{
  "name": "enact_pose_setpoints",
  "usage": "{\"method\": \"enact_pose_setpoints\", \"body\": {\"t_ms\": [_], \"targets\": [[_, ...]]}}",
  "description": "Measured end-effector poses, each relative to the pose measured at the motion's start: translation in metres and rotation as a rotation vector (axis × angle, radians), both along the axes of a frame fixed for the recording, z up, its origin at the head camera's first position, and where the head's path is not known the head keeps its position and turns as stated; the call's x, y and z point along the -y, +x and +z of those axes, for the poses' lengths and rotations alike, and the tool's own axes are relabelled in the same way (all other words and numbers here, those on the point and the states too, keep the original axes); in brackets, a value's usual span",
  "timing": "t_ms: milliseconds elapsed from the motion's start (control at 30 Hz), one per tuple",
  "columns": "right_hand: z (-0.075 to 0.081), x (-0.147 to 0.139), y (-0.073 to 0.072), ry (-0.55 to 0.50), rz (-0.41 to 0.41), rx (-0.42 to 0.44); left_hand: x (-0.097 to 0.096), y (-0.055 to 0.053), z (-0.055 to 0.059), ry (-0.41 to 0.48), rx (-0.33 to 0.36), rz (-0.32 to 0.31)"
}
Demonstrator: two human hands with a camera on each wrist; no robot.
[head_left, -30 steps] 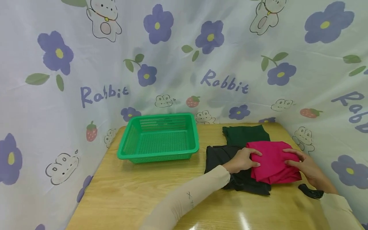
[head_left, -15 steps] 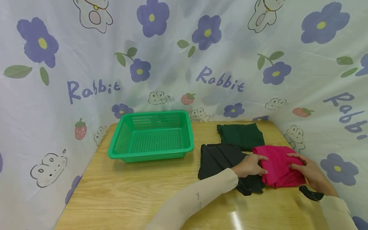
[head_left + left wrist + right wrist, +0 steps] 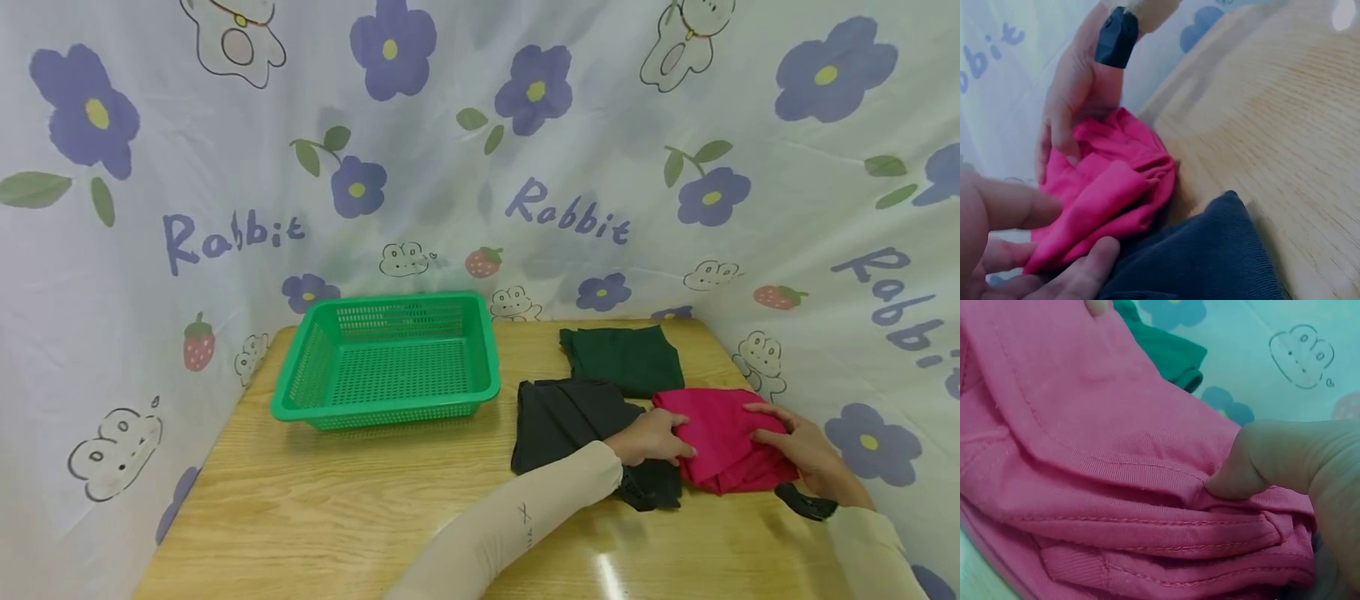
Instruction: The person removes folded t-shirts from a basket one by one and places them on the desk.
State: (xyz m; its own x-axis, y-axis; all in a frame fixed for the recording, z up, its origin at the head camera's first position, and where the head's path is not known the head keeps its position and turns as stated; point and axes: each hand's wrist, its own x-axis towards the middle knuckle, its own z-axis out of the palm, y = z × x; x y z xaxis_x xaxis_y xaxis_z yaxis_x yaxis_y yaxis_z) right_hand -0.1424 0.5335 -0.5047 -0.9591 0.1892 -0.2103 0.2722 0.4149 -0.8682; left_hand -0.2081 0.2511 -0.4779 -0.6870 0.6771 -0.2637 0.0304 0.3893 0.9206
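A folded pink garment (image 3: 723, 437) lies at the table's right side, with stitched hems showing in the right wrist view. My left hand (image 3: 651, 435) holds its left edge, thumb and fingers on either side of the cloth. At the opposite edge, my right hand (image 3: 810, 446) grips the fabric; its thumb (image 3: 1254, 465) presses into the layers and several fingers are hidden. A folded dark grey garment (image 3: 566, 421) lies left of the pink one, partly under my left forearm. Behind both, a folded dark green garment (image 3: 622, 358) rests near the back edge.
A green plastic basket (image 3: 386, 412) with perforated walls stands at the back left of the wooden table (image 3: 330, 500). A patterned cloth (image 3: 450, 200) with flowers and rabbits hangs around the back and sides.
The pink garment has shifted right and toward the front, off most of the dark grey one, with both hands moving along with it. The head view has turned slightly right.
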Motion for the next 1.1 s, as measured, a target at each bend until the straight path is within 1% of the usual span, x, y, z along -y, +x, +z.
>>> {"method": "enact_pose_setpoints", "body": {"t_ms": [167, 367, 433, 633, 700, 833, 933, 1000, 1100], "targets": [[-0.005, 0.0, -0.001, 0.001, 0.006, 0.016, -0.001, -0.002, -0.007, 0.001, 0.001, 0.034], [-0.005, 0.002, -0.004, -0.018, 0.0, 0.026, -0.001, -0.007, -0.006, -0.028, 0.004, 0.041], [-0.006, 0.002, -0.005, -0.013, 0.01, 0.027, -0.001, -0.007, -0.006, -0.037, 0.001, 0.048], [-0.011, 0.002, -0.008, 0.026, 0.035, 0.034, -0.001, -0.009, -0.007, -0.082, -0.037, 0.07], [-0.012, 0.003, -0.01, 0.044, 0.028, 0.046, -0.001, -0.009, -0.007, -0.094, -0.055, 0.072], [-0.008, 0.006, -0.012, 0.088, 0.041, 0.057, 0.0, -0.012, -0.007, -0.112, -0.114, 0.057], [-0.003, 0.008, -0.011, 0.125, 0.042, 0.059, 0.003, -0.015, -0.004, -0.109, -0.164, 0.028], [0.001, 0.009, -0.011, 0.156, 0.047, 0.049, 0.008, -0.018, 0.0, -0.086, -0.182, 0.013], [0.006, 0.011, -0.011, 0.253, 0.054, 0.019, 0.018, -0.024, 0.007, -0.028, -0.194, -0.016]]}}
